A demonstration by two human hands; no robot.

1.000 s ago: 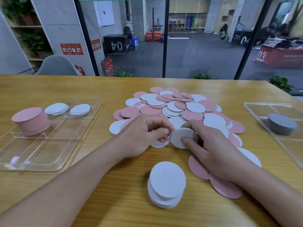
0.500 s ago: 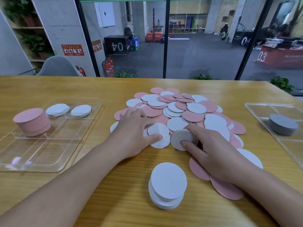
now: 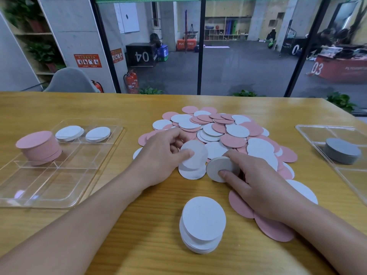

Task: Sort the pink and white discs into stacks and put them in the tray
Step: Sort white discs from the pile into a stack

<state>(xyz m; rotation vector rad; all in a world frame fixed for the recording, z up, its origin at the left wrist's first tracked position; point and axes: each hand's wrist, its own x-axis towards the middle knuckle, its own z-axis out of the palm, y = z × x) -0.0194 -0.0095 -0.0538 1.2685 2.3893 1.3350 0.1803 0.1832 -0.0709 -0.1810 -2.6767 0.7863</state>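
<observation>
Wood-grain tabletop (image 3: 127, 231) filled the lower view, both bare forearms reaching forward across it. Nearest the camera stood a loose stack of white discs (image 3: 203, 223), its layers slightly offset. Beyond it, the right hand (image 3: 258, 181) gripped a small stack of white discs (image 3: 219, 167), thumb pressed on the top face and fingers curled round the far edge; its wrist lay over two pink discs (image 3: 272, 227) flat on the table. Just to the left, the left hand (image 3: 160, 157) pinched a single white disc (image 3: 193, 154) between thumb and curled fingers, holding it tilted up over another white disc (image 3: 191, 172) lying on the wood. Behind the hands spread the mixed pile of pink and white discs (image 3: 224, 130), overlapping at all angles. Off to the left sat a clear divided tray (image 3: 39, 187): a tall pink stack (image 3: 38, 146) stood in its far left compartment, and two low white stacks (image 3: 69, 132) (image 3: 98, 134) lay in the compartments at its back. At the right edge sat a second clear tray (image 3: 317, 132) holding a grey stack (image 3: 342, 149). Past the table's far edge were a grey chair (image 3: 69, 80), red fire extinguishers (image 3: 132, 81) and glass panels looking onto a hall with numbered boxes.
</observation>
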